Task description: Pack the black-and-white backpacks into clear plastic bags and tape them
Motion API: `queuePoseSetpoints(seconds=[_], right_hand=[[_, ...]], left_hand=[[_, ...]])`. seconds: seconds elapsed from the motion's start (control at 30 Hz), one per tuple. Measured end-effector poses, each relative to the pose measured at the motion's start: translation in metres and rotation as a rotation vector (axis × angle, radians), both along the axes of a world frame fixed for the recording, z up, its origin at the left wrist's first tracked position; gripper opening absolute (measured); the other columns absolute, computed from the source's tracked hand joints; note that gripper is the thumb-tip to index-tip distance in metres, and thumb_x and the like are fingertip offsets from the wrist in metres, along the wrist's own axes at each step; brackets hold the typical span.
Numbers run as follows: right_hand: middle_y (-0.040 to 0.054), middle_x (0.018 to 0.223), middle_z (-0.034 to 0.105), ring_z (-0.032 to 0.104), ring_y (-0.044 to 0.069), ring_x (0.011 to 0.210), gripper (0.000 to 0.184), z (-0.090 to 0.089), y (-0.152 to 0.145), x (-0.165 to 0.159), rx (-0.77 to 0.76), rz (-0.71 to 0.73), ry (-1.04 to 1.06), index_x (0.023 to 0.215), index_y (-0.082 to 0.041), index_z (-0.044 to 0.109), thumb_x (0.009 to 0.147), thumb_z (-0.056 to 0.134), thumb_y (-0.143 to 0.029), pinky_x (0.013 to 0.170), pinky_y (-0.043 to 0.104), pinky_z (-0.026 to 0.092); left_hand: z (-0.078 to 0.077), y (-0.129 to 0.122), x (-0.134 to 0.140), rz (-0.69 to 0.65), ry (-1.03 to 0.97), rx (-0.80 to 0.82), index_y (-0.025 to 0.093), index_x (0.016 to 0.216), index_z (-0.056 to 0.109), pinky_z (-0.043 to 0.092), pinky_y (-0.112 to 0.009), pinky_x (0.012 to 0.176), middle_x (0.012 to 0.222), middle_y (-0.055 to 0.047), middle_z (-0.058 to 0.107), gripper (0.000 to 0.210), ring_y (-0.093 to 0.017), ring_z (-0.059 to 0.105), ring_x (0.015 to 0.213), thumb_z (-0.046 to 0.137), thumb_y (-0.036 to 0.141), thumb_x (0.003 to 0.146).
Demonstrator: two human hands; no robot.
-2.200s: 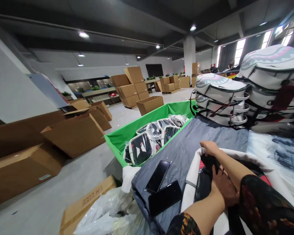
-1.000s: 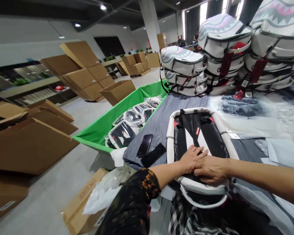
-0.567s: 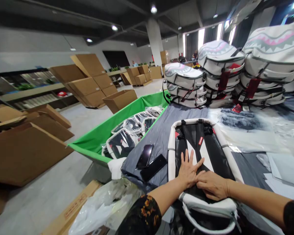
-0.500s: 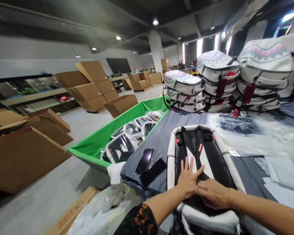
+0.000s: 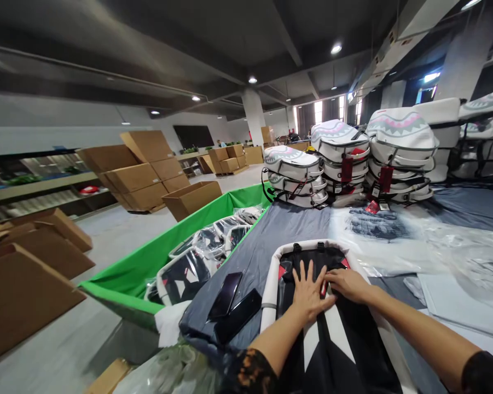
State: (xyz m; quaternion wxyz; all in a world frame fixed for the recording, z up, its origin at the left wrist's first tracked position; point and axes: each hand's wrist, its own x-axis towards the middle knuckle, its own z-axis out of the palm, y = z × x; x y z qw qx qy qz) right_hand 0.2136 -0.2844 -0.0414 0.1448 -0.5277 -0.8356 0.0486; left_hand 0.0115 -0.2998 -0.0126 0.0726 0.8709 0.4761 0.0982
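Note:
A backpack (image 5: pixel 330 350) lies before me on the grey-covered table, its black strap side up, with white panels and a white padded edge. My left hand (image 5: pixel 308 293) rests flat on its upper part, fingers spread. Beside it, my right hand (image 5: pixel 348 283) has its fingers drawn together at a small red label (image 5: pixel 324 289) on the black straps. What lies between those fingertips is hidden. Two dark phones, one a glossy phone (image 5: pixel 225 295) and the other a black phone (image 5: pixel 238 317), sit left of the backpack.
A green-lined bin (image 5: pixel 119 279) with several plastic-wrapped backpacks stands left of the table. Stacks of white backpacks (image 5: pixel 400 142) rise at the table's far side. Clear plastic bags (image 5: pixel 468 257) and white sheets (image 5: pixel 455 295) lie right. Cardboard boxes (image 5: pixel 133 183) stand on the floor.
Both hands have slid up the backpack toward its far end, the right one from below the left to beside it. The view has tilted upward and shifted right.

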Motion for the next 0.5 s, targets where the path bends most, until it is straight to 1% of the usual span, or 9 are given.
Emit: queuePoseSetpoints(seconds=[0.03,0.1,0.17,0.2,0.27,0.33,0.4,0.47,0.5], right_hand=[[0.005,0.109,0.077,0.072,0.021,0.095,0.029,0.009,0.011,0.013,-0.003,-0.032,0.035,0.114,-0.03,0.074,0.091,0.056,-0.031,0.083,0.03,0.052],[0.0034,0.097,0.078,0.071,0.02,0.085,0.032,0.024,0.035,0.047,0.022,-0.154,0.109,0.115,-0.029,0.072,0.097,0.047,-0.038,0.076,0.029,0.051],[0.0057,0.092,0.077,0.071,0.022,0.083,0.036,0.032,0.059,0.083,0.061,-0.306,0.171,0.11,-0.026,0.07,0.098,0.04,-0.041,0.074,0.032,0.051],[0.0072,0.089,0.076,0.07,0.024,0.082,0.035,0.031,0.07,0.1,0.072,-0.373,0.193,0.103,-0.024,0.07,0.097,0.041,-0.041,0.073,0.033,0.05],[0.0086,0.082,0.074,0.069,0.025,0.078,0.028,0.02,0.089,0.124,0.071,-0.471,0.23,0.087,-0.022,0.069,0.09,0.047,-0.04,0.071,0.035,0.049],[0.0076,0.075,0.071,0.068,0.025,0.074,0.023,0.001,0.104,0.135,0.052,-0.525,0.268,0.074,-0.022,0.065,0.081,0.057,-0.043,0.066,0.034,0.048],[0.0053,0.07,0.07,0.066,0.023,0.069,0.025,-0.021,0.116,0.138,0.028,-0.548,0.309,0.067,-0.023,0.063,0.075,0.063,-0.047,0.061,0.032,0.046],[0.0031,0.063,0.066,0.062,0.021,0.061,0.03,-0.038,0.127,0.14,-0.006,-0.568,0.344,0.061,-0.023,0.061,0.075,0.065,-0.05,0.056,0.03,0.043],[0.0023,0.058,0.064,0.06,0.02,0.057,0.034,-0.044,0.132,0.143,-0.025,-0.579,0.359,0.058,-0.023,0.059,0.076,0.065,-0.051,0.054,0.03,0.041]], left_hand=[[-0.009,0.004,0.002,0.008,-0.008,-0.03,0.035,0.161,0.027,0.012,-0.076,0.117,0.17,-0.013,0.023,0.083,-0.049,0.007,0.155,0.041,0.078,0.091],[-0.027,0.007,0.001,0.014,-0.028,-0.072,0.037,0.161,0.023,0.009,-0.076,0.117,0.17,-0.012,0.021,0.081,-0.049,-0.001,0.156,0.042,0.074,0.093],[-0.037,0.007,-0.002,0.015,-0.047,-0.071,0.039,0.161,0.021,0.007,-0.076,0.118,0.171,-0.01,0.02,0.08,-0.048,-0.003,0.156,0.046,0.073,0.092],[-0.04,0.006,-0.004,0.018,-0.055,-0.066,0.039,0.161,0.021,0.007,-0.076,0.118,0.171,-0.01,0.019,0.081,-0.047,-0.003,0.156,0.048,0.072,0.092],[-0.041,0.006,-0.007,0.027,-0.081,-0.063,0.04,0.16,0.022,0.006,-0.076,0.119,0.171,-0.009,0.019,0.083,-0.047,-0.002,0.156,0.052,0.071,0.09],[-0.042,0.007,-0.009,0.027,-0.115,-0.084,0.043,0.16,0.022,0.005,-0.076,0.119,0.171,-0.008,0.017,0.084,-0.045,-0.003,0.156,0.056,0.071,0.088],[-0.043,0.01,-0.011,0.028,-0.14,-0.104,0.045,0.159,0.023,0.004,-0.075,0.12,0.171,-0.007,0.016,0.084,-0.044,-0.003,0.156,0.057,0.072,0.087],[-0.046,0.011,-0.012,0.027,-0.144,-0.108,0.045,0.159,0.023,0.004,-0.075,0.12,0.171,-0.005,0.014,0.084,-0.044,-0.003,0.156,0.058,0.072,0.087],[-0.047,0.012,-0.012,0.027,-0.14,-0.109,0.045,0.159,0.023,0.004,-0.075,0.12,0.171,-0.005,0.014,0.085,-0.044,-0.003,0.156,0.058,0.071,0.086]])
